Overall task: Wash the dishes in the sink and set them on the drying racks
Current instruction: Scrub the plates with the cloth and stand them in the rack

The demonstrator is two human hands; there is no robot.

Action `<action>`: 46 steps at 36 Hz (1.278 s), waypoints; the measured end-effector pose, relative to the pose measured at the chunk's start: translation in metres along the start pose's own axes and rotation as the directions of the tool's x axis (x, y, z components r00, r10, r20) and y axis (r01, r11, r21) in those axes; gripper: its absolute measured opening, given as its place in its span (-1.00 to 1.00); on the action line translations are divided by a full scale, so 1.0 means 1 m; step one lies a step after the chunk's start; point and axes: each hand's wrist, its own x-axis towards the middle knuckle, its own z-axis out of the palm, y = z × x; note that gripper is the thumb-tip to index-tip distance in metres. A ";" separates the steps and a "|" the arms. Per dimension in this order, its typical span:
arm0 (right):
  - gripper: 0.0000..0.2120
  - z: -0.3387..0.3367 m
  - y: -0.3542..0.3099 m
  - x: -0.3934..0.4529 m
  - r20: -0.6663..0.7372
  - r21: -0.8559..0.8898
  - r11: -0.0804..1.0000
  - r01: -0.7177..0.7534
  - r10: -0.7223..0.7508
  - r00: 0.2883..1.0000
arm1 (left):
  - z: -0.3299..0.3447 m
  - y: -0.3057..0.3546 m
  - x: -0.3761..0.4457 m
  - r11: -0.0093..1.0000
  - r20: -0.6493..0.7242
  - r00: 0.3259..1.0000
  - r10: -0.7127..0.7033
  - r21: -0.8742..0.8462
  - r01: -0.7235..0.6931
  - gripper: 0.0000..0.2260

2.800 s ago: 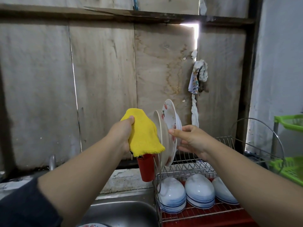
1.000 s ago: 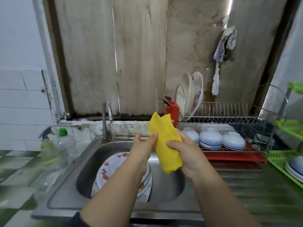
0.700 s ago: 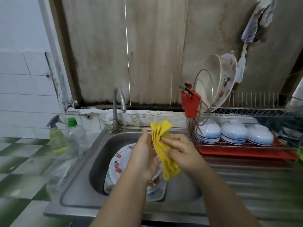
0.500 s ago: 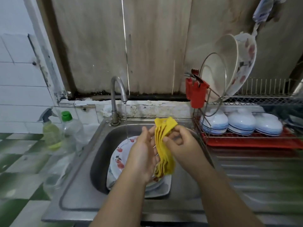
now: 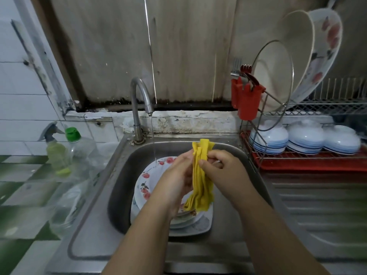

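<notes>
Sink (image 5: pixel 123 167): steel basin held a stack of dirty plates (image 5: pixel 156 181), floral one on top, a square dish at the bottom; stack sat left of centre, bare basin floor to its right.
Faucet (image 5: pixel 139 100): at the back rim, thin stream fell onto the top plate's far edge.
Cloth (image 5: pixel 200 175): yellow, bunched lengthwise, hung over the plates, between both hands.
Left hand (image 5: pixel 174 179): fingers curled against the cloth's left side, gripped it.
Right hand (image 5: pixel 222 171): thumb and fingers pinched the cloth near its top.
Drying rack (image 5: pixel 309 108): wire, two tiers, right of the sink and touching its rim. Upper tier held two large plates (image 5: pixel 297 46) on edge, tilted back; slots to their right open.
Lower tier: three blue-banded bowls (image 5: pixel 305 137) upside down in a row, over a red drip tray (image 5: pixel 309 165).
Cutlery cup (image 5: pixel 246 98): red, hung on the rack's left end, held forks and a red-handled utensil.
Left counter: spray bottle (image 5: pixel 53 147) and green-capped clear bottle (image 5: pixel 79 147) just beside the sink edge.
Drainboard (image 5: pixel 317 211): ribbed steel, right of the basin, in front of the rack.
</notes>
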 end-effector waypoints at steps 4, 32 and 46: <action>-0.91 -0.004 0.003 0.005 0.011 0.049 0.999 -0.016 0.015 1.000 | 0.010 0.002 0.003 0.999 -0.028 0.999 0.018 0.035 -0.017 -0.69; -0.73 -0.065 0.026 0.034 0.066 0.407 0.902 -0.141 0.125 0.990 | 0.008 0.004 0.003 0.951 -0.621 0.729 0.287 0.273 -0.143 -0.85; -0.69 -0.072 0.031 0.040 0.063 0.261 0.958 0.121 -0.142 0.988 | 0.001 0.015 -0.001 0.896 -0.541 0.766 0.346 0.433 -0.100 -0.78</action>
